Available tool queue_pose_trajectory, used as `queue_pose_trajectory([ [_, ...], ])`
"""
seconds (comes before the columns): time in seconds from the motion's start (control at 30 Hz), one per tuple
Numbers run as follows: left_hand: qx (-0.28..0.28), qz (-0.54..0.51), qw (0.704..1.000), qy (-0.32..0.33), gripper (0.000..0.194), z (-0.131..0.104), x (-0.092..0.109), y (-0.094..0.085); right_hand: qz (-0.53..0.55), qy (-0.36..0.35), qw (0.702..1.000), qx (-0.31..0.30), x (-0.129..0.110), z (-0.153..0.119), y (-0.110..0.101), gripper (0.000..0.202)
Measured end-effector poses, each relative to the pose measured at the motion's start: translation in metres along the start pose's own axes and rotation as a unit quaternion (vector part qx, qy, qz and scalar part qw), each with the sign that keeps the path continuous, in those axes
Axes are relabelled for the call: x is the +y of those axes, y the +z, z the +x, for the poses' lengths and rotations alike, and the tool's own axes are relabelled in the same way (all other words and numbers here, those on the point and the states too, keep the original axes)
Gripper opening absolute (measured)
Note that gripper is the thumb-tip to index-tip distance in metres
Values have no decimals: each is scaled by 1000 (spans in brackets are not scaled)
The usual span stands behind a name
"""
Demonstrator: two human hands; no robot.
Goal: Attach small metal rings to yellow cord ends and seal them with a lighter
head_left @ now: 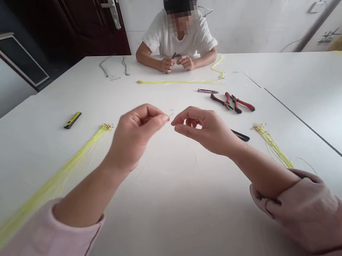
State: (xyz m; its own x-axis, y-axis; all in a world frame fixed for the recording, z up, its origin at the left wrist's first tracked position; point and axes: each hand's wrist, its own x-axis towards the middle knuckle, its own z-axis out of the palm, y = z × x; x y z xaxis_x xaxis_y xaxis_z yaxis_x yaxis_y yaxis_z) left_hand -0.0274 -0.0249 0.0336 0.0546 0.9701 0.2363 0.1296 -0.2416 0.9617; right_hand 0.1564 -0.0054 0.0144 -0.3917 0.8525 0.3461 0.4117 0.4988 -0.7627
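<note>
Above the middle of the table, my left hand [139,127] pinches a small thin hook [172,112] between thumb and index finger; only its bent end shows past the fingertips. Close beside it is my right hand [202,129], its thumb and index finger curved with a slight gap between the tips. No object can be made out in that gap. Left of my left hand lies a long bundle of yellow lines [77,157] with gold hooks at its end. A shorter yellow bundle [271,143] with hooks lies right of my right forearm.
Red-and-black pliers [232,101], a pen-like red tool [207,90] and a black tool [240,135] lie on the right. A yellow-black cutter [72,119] lies left. Across the white table [176,233], a person in white [174,34] works near another yellow bundle [176,82].
</note>
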Motion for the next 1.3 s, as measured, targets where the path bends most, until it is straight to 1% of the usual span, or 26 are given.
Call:
queue_pose_trajectory([
  [0.07,21,-55,998,-23,12,-9,21,-13,-56,-40,996,-52,4,7,14,15],
  [0.1,29,-88,995,-39,13,-15,31,-18,-99,-70,989,-89,7,10,24,14],
  [0.13,36,-117,991,-59,15,-21,39,-23,-149,-105,975,-128,9,13,35,14],
  [0.17,40,-144,985,-81,18,-28,47,-26,-201,-142,954,-170,10,15,47,14],
  [0.23,39,-195,973,-118,22,-43,58,-34,-292,-206,903,-238,9,19,70,14],
  [0.3,37,-243,959,-138,21,-58,64,-42,-364,-247,852,-284,4,22,91,14],
  [0.37,46,-282,948,-138,16,-70,66,-50,-415,-267,811,-314,-1,25,106,15],
  [0.4,54,-298,943,-135,13,-75,66,-53,-433,-270,796,-325,-3,27,111,14],
  [0.47,70,-323,933,-142,11,-83,60,-54,-452,-264,780,-342,-4,31,114,9],
  [0.5,74,-333,927,-155,12,-86,55,-53,-453,-252,779,-353,-2,34,112,6],
  [0.53,77,-340,921,-175,14,-88,49,-50,-447,-231,785,-362,1,36,108,4],
  [0.57,78,-345,914,-198,17,-91,41,-47,-430,-202,799,-370,5,38,103,3],
  [0.6,77,-349,907,-221,21,-93,33,-43,-401,-166,820,-373,10,39,95,4],
  [0.63,81,-349,900,-247,20,-95,24,-39,-361,-126,846,-370,14,38,86,4],
  [0.7,102,-353,887,-281,15,-99,8,-33,-265,-59,902,-335,22,34,66,5],
  [0.77,123,-360,877,-293,9,-102,-5,-31,-189,-25,941,-281,26,28,48,4],
  [0.8,130,-365,873,-296,7,-103,-10,-32,-166,-21,951,-258,27,24,41,3],
  [0.87,144,-372,864,-307,6,-106,-16,-32,-155,-33,959,-234,28,19,33,2],
  [0.93,159,-378,854,-320,5,-108,-20,-32,-189,-65,952,-231,27,19,33,3],
  [1.0,168,-383,847,-329,5,-109,-22,-30,-261,-105,928,-245,27,23,40,7],
  [1.1,173,-389,841,-334,4,-109,-22,-25,-384,-151,863,-292,26,35,57,10],
  [1.17,175,-390,840,-335,3,-106,-22,-21,-437,-163,822,-327,24,44,69,10],
  [1.2,177,-390,840,-334,2,-105,-23,-19,-453,-162,807,-342,24,47,74,9],
  [1.23,181,-391,839,-332,2,-103,-23,-17,-459,-158,798,-356,23,50,77,8],
  [1.27,187,-392,838,-331,2,-102,-25,-14,-451,-150,801,-365,23,52,79,7],
  [1.3,193,-394,835,-331,2,-100,-26,-11,-431,-138,812,-368,24,53,80,6],
])
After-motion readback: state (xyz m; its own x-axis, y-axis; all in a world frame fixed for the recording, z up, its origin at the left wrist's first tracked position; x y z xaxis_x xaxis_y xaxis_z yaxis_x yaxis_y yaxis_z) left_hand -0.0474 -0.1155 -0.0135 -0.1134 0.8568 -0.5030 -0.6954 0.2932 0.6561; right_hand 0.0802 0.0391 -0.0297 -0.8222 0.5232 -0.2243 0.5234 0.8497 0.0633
